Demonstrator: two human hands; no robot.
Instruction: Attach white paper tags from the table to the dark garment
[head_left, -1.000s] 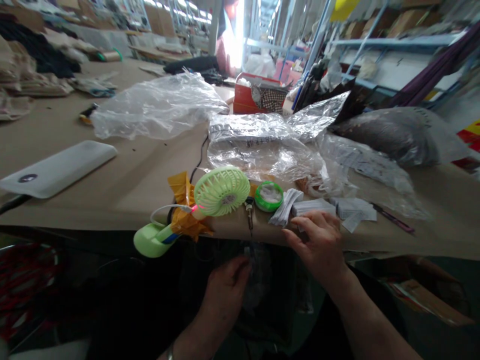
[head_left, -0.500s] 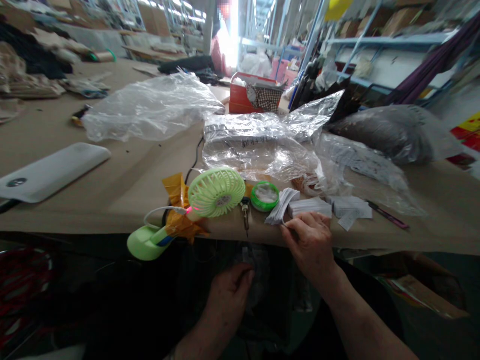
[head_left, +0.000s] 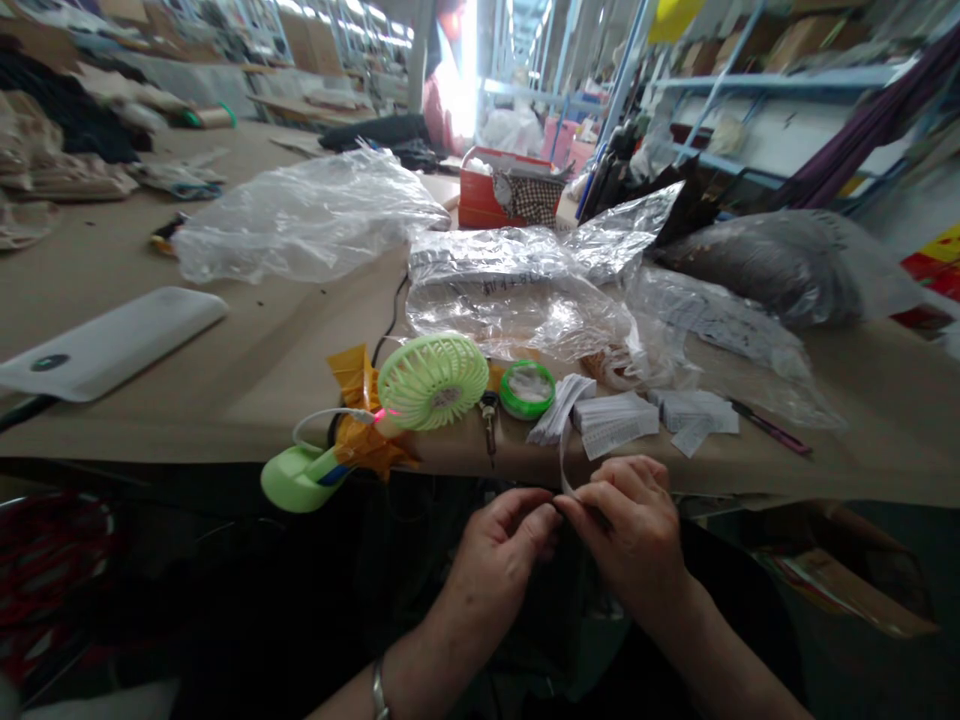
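Note:
Just off the table's front edge, my right hand (head_left: 630, 515) pinches a narrow white paper label (head_left: 566, 462), which curves up from the fingertips. My left hand (head_left: 502, 555) meets it fingertip to fingertip, closed in a pinch; what lies between those fingers is hidden. Behind the hands are stacks of white printed labels: a fanned one (head_left: 559, 408), a middle one (head_left: 616, 420) and a right one (head_left: 694, 415). Left of them sits a round green tub (head_left: 527, 388) with white content, beside a small pointed tool (head_left: 490, 425).
A green fan (head_left: 433, 385) is taped at the table edge with orange tape (head_left: 371, 440). Clear plastic bags (head_left: 517, 290) cover the middle. A pink-handled cutter (head_left: 780, 432) lies right, a white power bank-like slab (head_left: 112, 340) left. A red box (head_left: 480, 195) stands behind.
My right hand has drawn back from the label stacks with a label between its fingers. My left hand has risen from below the table edge to meet it.

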